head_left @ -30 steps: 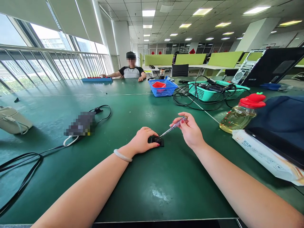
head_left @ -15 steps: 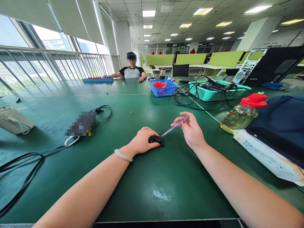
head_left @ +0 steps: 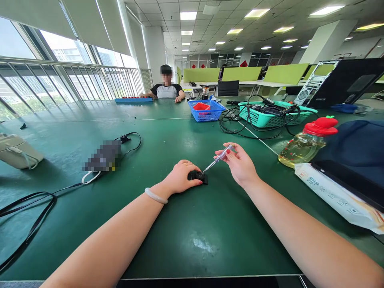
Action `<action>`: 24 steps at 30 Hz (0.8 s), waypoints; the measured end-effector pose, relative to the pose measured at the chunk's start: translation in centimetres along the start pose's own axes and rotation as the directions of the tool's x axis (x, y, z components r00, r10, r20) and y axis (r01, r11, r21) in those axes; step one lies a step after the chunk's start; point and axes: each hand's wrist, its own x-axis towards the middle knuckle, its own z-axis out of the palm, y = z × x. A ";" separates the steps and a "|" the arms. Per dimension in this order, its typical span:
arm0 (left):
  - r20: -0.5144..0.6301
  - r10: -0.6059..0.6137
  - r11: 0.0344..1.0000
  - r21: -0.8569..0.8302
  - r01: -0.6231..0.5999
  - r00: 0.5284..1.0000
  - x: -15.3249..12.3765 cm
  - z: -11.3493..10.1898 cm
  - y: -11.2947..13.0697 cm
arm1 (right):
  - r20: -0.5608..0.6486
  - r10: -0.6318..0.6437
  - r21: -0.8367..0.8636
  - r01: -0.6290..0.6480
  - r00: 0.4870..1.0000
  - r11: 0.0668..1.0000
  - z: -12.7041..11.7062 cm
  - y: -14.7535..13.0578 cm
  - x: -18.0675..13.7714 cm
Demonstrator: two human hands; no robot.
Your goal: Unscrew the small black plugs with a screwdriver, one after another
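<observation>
My left hand [head_left: 183,177] is closed round a small black part [head_left: 204,179] that lies on the green tabletop [head_left: 192,216]; fingers and thumb cover much of it, so its exact kind does not show. In my right hand [head_left: 238,164] is a screwdriver [head_left: 220,155] with a clear handle, pinched between thumb and fingers. Its thin shaft slants down to the left, and the tip meets or nearly meets the top of the black part.
A blue basket [head_left: 207,116] with a red tray and a green basket [head_left: 261,121] of cables stand ahead. Rightward are a red-lidded bottle [head_left: 300,148] and a white packet [head_left: 336,196]. A dark device with cords [head_left: 103,157] lies left. A person [head_left: 167,90] sits across by a blue rack [head_left: 134,100].
My right hand has shifted slightly and the screwdriver's handle end has moved a little left and stands steeper. Across the table, the person's blue rack has slid right.
</observation>
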 end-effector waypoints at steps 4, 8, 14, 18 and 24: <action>-0.005 0.010 1.000 0.001 -0.010 1.000 0.0 0.1 -0.2 | -0.054 0.034 0.039 -0.032 0.998 0.999 0.3 0.3 0.0; -0.007 0.016 1.000 0.005 -0.016 1.000 0.0 0.2 -0.2 | -0.103 0.016 0.037 -0.012 0.995 0.999 0.6 0.5 -0.1; -0.008 0.015 1.000 0.006 -0.015 1.000 0.1 0.1 0.0 | -0.113 0.033 0.042 -0.028 0.993 0.999 0.8 0.8 -0.1; -0.003 0.009 1.000 0.004 -0.009 1.000 0.1 0.1 0.0 | -0.136 0.074 0.042 -0.069 0.988 0.997 0.6 0.9 0.0; 0.003 0.007 1.000 0.007 -0.007 1.000 0.1 0.1 0.0 | -0.159 0.081 0.049 -0.074 0.984 0.996 0.7 0.8 0.1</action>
